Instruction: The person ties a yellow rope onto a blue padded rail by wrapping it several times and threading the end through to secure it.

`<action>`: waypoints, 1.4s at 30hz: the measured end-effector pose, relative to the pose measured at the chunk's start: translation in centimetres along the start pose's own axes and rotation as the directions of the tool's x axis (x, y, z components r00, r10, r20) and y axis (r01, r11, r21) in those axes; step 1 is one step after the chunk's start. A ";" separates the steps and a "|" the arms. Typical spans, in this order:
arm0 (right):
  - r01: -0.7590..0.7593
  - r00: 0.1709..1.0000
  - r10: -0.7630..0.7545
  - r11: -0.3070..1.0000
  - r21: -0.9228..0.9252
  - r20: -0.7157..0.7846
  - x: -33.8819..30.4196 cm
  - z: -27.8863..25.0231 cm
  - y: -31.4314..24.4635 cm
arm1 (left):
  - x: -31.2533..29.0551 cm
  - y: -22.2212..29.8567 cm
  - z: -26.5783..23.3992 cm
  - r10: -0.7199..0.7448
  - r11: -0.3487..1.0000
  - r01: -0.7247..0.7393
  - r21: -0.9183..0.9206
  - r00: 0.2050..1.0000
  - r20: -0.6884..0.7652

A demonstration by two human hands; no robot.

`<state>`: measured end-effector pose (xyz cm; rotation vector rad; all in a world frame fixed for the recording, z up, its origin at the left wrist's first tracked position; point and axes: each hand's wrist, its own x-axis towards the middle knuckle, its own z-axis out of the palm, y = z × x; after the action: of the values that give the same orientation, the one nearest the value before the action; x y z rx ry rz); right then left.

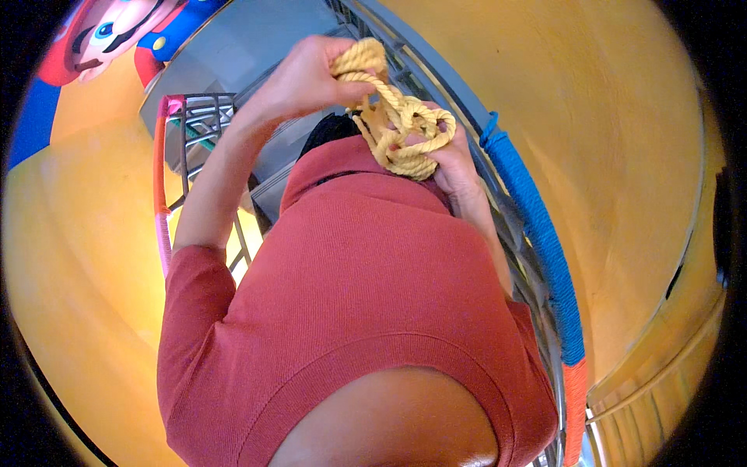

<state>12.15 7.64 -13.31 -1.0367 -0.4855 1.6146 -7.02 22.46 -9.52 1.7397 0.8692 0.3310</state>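
A tangled bundle of thick yellow twisted rope (411,148) is held up in front of my body, its loops crossing over one another. My left hand (315,78) is closed round a coil at the bundle's upper left. On the lower right side, my right hand (457,165) grips the main tangle, its fingers partly hidden behind the loops. One strand runs from the coil at my left hand down into the tangle.
To my right curves a metal railing wrapped in blue cord (537,210), with an orange wrapping (574,405) lower down. Another railing (162,187), wrapped in orange and pink, stands at left. Beyond are yellow walls (622,156), grey steps (268,187) and a painted cartoon figure (117,35).
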 end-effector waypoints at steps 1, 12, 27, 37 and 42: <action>0.009 1.000 -0.008 0.999 -0.047 0.023 0.1 -0.2 0.2 | 0.2 0.6 -0.5 0.028 1.000 -0.028 0.004 0.999 -0.040; -0.064 0.998 0.066 0.989 0.131 -0.012 -0.3 -0.6 0.3 | 1.2 0.7 0.2 -0.076 0.884 0.008 -0.467 0.989 -0.127; 0.020 0.998 -0.011 0.987 0.161 -0.057 0.3 -0.4 0.5 | -1.5 -0.8 3.0 -0.237 0.711 0.343 -0.614 0.939 0.250; 0.097 0.993 -0.091 0.992 0.079 -0.070 0.6 0.1 1.3 | -3.2 0.1 3.9 -0.027 0.940 0.036 -0.338 0.999 0.032; 0.220 0.969 -0.214 0.975 0.040 -0.127 1.3 0.0 1.3 | -3.2 -0.6 0.9 -0.137 0.850 0.062 -0.523 0.985 -0.107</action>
<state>11.41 8.44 -14.78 -0.9991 -0.4538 1.3549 -8.92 19.63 -9.76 1.1731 0.8701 0.5685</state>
